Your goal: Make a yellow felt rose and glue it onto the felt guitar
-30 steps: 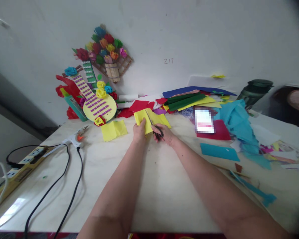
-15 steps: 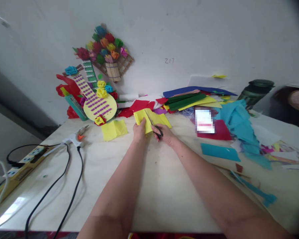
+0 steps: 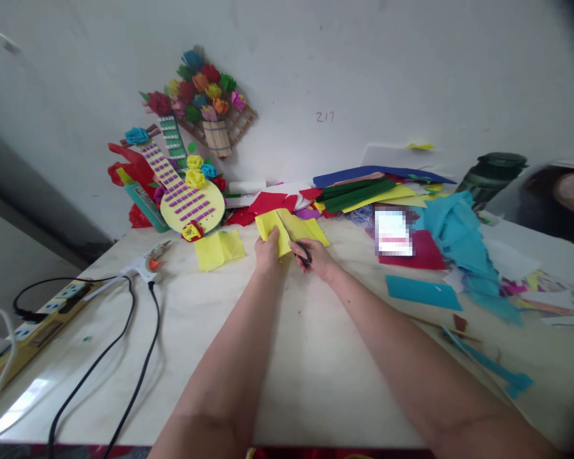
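Observation:
My left hand (image 3: pixel 268 248) grips the near left part of a folded yellow paper sheet (image 3: pixel 270 221), thumb on top. In my right hand (image 3: pixel 317 257) is a pair of scissors (image 3: pixel 304 253) with black handles, its blades lying across the yellow sheet and pointing away to the upper left. Whether the blades are fully closed is too small to tell. A second yellow paper piece (image 3: pixel 220 250) lies flat on the table to the left of my hands.
Left are a glue gun (image 3: pixel 143 270), its black cord and a power strip (image 3: pixel 43 328). A paper-flower guitar (image 3: pixel 191 203) and a glue bottle (image 3: pixel 146 204) stand behind. Coloured sheets (image 3: pixel 363 191), blue crepe paper (image 3: pixel 459 236) and a dark bottle (image 3: pixel 490 175) are at the back right.
Both hands stay in nearly the same place. The scissors and my right hand have shifted very slightly left; the yellow sheet is almost unmoved.

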The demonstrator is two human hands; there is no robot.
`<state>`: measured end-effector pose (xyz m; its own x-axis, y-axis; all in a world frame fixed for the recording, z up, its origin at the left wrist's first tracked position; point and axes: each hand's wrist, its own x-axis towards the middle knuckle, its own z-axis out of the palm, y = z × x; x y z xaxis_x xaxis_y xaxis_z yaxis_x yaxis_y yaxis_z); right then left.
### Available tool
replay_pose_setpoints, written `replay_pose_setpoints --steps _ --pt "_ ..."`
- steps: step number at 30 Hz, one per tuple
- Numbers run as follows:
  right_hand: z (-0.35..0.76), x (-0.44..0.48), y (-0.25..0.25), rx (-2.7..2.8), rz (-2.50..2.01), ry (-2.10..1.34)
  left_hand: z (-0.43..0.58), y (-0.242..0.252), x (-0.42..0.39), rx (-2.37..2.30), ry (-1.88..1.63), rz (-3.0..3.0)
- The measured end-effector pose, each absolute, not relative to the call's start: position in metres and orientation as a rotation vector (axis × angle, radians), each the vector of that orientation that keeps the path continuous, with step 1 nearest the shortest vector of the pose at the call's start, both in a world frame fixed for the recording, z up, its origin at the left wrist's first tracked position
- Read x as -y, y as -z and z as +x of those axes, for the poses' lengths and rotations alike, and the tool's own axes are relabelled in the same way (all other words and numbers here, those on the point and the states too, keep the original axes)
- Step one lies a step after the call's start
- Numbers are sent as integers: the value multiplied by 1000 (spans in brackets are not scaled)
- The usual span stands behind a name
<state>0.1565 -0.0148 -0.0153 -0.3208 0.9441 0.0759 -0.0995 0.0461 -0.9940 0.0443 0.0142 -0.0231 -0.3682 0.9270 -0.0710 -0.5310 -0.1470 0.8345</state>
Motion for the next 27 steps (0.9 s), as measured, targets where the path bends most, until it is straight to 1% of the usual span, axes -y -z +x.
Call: replay_pose_setpoints --steps 14,27 --pt "156 15 15 1433 -916 -1384 46 17 -10 -1026 -1736 567" --pt "159 15 10 1382 -953 -1502 49 19 -12 -993 -1710 630"
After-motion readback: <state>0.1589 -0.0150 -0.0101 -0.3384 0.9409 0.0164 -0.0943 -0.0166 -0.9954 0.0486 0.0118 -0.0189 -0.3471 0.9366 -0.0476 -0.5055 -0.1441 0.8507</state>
